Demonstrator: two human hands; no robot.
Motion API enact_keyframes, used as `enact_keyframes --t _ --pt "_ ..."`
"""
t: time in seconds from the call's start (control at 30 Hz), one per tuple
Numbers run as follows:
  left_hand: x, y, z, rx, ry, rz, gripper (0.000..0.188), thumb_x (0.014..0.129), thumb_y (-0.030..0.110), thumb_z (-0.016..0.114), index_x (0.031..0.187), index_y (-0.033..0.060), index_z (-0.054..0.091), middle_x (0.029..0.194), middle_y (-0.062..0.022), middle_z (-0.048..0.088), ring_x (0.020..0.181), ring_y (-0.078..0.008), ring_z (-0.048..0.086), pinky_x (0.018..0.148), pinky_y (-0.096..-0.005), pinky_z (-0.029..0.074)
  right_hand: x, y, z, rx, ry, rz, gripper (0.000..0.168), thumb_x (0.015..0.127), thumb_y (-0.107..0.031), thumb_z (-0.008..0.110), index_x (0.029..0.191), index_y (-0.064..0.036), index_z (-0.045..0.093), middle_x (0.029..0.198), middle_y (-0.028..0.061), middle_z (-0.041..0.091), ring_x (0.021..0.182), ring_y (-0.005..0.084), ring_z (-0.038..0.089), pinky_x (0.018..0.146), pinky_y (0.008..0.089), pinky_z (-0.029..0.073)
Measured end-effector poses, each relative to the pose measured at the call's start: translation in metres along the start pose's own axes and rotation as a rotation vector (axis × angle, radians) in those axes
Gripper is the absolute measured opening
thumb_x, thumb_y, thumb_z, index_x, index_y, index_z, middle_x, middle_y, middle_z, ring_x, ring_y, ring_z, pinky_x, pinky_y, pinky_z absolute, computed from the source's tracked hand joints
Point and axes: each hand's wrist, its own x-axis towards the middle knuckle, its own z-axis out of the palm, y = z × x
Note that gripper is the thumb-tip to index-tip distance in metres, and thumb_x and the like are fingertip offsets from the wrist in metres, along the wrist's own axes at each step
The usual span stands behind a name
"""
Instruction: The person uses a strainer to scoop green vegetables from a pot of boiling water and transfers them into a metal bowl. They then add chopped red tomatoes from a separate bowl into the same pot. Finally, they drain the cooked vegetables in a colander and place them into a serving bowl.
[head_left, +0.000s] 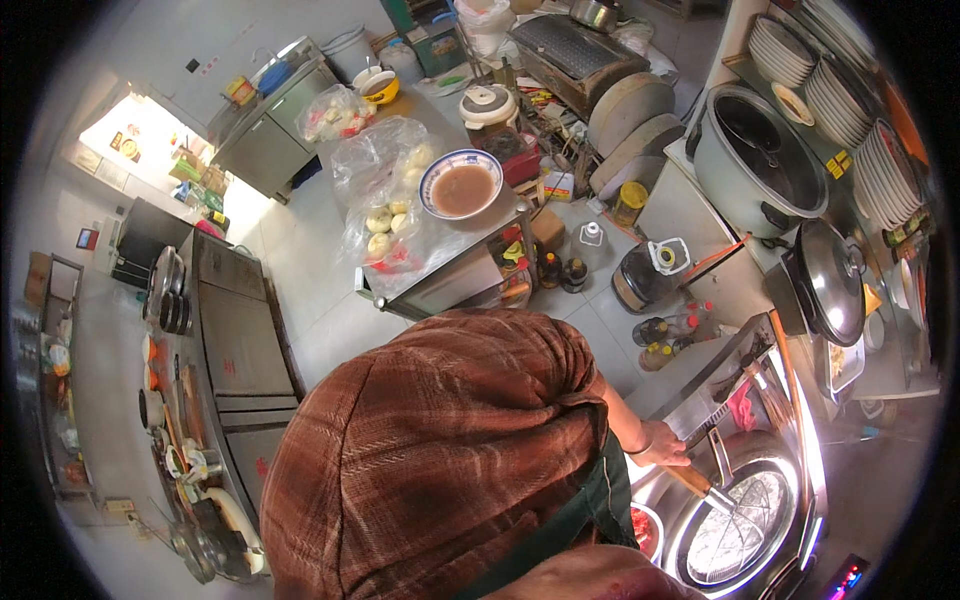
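Note:
My left hand (664, 446) is closed around the wooden handle of a metal cooking tool (695, 480), whose metal end reaches over a large round wok (679, 551). White, bright contents with thin curved wires across them fill the wok. Its metal side handle (721, 455) stands up close to my hand. A white bowl of red food (646, 531) sits on the near side of the wok, partly hidden by my green apron (611, 487). My right hand is out of view. Bare skin shows at the bottom edge; which body part it is cannot be told.
Behind the hand are a pink cloth (742, 407) and a brush (769, 390). Bottles (656, 356) stand on the floor. A steel table (450, 274) holds a bowl of brown liquid (463, 189) and bagged vegetables. A big pot (720, 187) and a lidded pot (821, 285) stand at right.

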Motion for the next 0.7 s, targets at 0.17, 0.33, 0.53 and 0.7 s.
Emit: enact_keyframes --t 0.17,0.33,0.53,0.7 --pt "-0.002 -0.002 0.016 -0.009 0.096 0.041 0.064 0.070 0.015 0.053 0.127 0.0046 0.026 0.094 -0.0141 0.046 0.080 -0.0284 0.055 0.060 -0.0385 0.047 0.004 0.000 0.003 0.001 -0.016 -0.015 0.028 0.085 -0.032 0.049 0.072 -0.008 0.044 0.057 -0.0009 0.038 0.049 0.0089 0.035 0.042 0.0224 0.028" --pt "-0.011 0.010 -0.004 -0.050 0.070 -0.013 0.059 0.072 0.012 0.050 0.127 0.0086 0.029 0.096 -0.0125 0.046 0.083 -0.0271 0.055 0.060 -0.0373 0.047 0.004 0.005 0.007 0.079 0.006 -0.025 0.028 0.084 -0.032 0.050 0.071 -0.008 0.043 0.057 -0.0013 0.038 0.049 0.0083 0.035 0.041 0.0221 0.027" --pt "-0.013 0.024 -0.031 -0.194 0.049 -0.052 0.059 0.071 0.009 0.049 0.127 0.0098 0.029 0.102 -0.0121 0.047 0.089 -0.0284 0.053 0.069 -0.0388 0.045 0.004 0.010 0.004 0.127 0.027 -0.044 0.027 0.084 -0.031 0.052 0.071 -0.009 0.043 0.057 -0.0019 0.037 0.049 0.0076 0.034 0.040 0.0217 0.027" --pt "-0.015 0.033 -0.038 -0.293 0.041 -0.095 0.062 0.069 0.007 0.049 0.128 0.0104 0.029 0.109 -0.0121 0.046 0.095 -0.0294 0.051 0.076 -0.0389 0.043 0.001 0.013 -0.005 0.156 0.045 -0.076 0.027 0.084 -0.030 0.053 0.071 -0.009 0.042 0.056 -0.0023 0.036 0.048 0.0070 0.033 0.040 0.0214 0.026"
